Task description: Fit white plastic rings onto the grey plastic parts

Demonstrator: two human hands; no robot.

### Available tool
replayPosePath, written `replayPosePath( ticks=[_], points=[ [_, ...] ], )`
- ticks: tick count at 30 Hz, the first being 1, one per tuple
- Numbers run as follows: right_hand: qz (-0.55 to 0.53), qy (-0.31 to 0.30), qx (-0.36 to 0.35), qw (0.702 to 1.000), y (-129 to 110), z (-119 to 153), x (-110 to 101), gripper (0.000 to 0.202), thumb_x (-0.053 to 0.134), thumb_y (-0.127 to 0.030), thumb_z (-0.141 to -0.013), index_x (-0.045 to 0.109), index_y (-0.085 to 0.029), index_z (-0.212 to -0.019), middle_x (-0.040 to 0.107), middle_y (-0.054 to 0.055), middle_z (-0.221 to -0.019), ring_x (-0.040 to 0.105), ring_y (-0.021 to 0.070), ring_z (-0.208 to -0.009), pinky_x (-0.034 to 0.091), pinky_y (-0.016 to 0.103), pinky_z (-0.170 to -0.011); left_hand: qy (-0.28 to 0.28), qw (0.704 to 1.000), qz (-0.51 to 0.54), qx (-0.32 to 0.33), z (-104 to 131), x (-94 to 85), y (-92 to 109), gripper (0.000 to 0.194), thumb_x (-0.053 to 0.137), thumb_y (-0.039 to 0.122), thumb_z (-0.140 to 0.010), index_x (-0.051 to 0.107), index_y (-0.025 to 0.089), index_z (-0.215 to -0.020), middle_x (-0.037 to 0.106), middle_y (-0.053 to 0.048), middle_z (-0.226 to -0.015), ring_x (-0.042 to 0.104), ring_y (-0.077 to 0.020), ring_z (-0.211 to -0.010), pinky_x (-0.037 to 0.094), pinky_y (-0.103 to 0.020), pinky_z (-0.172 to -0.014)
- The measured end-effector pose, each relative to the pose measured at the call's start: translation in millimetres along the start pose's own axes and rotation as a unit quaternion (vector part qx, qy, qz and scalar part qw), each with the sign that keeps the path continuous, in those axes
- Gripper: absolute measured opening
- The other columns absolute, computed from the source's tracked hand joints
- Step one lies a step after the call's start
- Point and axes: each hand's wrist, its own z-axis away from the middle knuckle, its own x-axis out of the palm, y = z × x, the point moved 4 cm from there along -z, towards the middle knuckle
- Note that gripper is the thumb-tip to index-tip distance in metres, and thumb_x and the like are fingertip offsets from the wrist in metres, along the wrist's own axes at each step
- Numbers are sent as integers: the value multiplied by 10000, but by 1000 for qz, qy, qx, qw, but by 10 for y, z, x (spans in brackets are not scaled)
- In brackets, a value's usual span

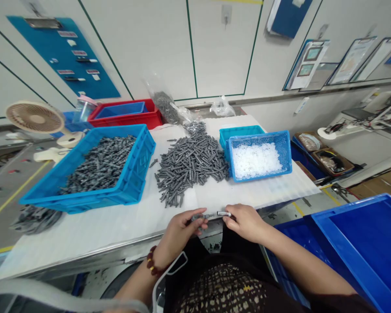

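Observation:
Near the table's front edge, my left hand [184, 226] is closed around small grey slender parts [202, 215], one pointing to the right. Facing it, my right hand [244, 221] grips a short metal tube-like tool [224, 213] with its end close to the tip of that part. Whether they touch I cannot tell. Just beyond my hands lies a loose pile of the same grey parts [192, 163]. A small blue bin [260, 177] of white translucent ring-like pieces [256, 160] stands tilted to the right of the pile.
A large blue crate [130, 191] of grey parts stands at left, with a fan [35, 116] behind it. A red bin [156, 117] and plastic bags [164, 104] are at the back. Blue crates [326, 224] sit low at right. A white cable [161, 278] crosses near my left forearm.

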Motion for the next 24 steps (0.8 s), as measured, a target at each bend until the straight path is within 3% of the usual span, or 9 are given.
replayPosePath(
  ticks=[3,6,10,14,19,24],
  points=[
    [-91,11,-50,995,45,-24,-15,245,363,-271,-925,582,-163,-907,642,56,-853,581,165,-793,388,244,-690,46,995,85,-24,-120,-113,4,289,639,367,-682,576,160,-874,591,22,-696,536,-103,-583,452,-215,-529],
    [-155,13,-65,986,54,-59,-56,219,393,-278,-927,581,-166,-948,646,52,-889,583,162,-808,404,241,-721,60,998,30,17,-260,-128,90,269,635,368,-676,456,171,-641,442,76,-552,396,-61,-469,358,-189,-476],
    [-170,-8,-80,982,3,-84,-87,227,402,-283,-928,598,-174,-955,656,45,-888,589,161,-801,410,238,-716,-16,997,-58,49,-393,64,180,251,541,407,-769,507,169,-699,424,74,-520,392,-79,-473,344,-207,-495],
    [-158,-26,-108,981,-8,-79,-73,211,424,-263,-919,602,-183,-997,658,50,-950,590,161,-839,408,240,-741,-103,994,44,-11,-419,252,117,291,541,449,-774,494,165,-736,513,45,-568,446,-84,-493,348,-199,-475],
    [-63,-56,-70,994,24,-64,-21,259,466,-294,-910,604,-161,-736,625,17,-692,557,146,-658,365,229,-630,-131,982,135,-29,-372,305,44,369,638,488,-711,474,157,-708,468,60,-523,375,-56,-454,270,-175,-431],
    [-4,-57,-102,993,-121,-37,40,256,484,-313,-902,585,-153,-730,627,40,-713,552,161,-671,334,242,-605,-169,971,158,-60,-267,374,-10,417,690,495,-661,438,172,-740,401,89,-526,296,-40,-436,230,-170,-421]
  ],
)
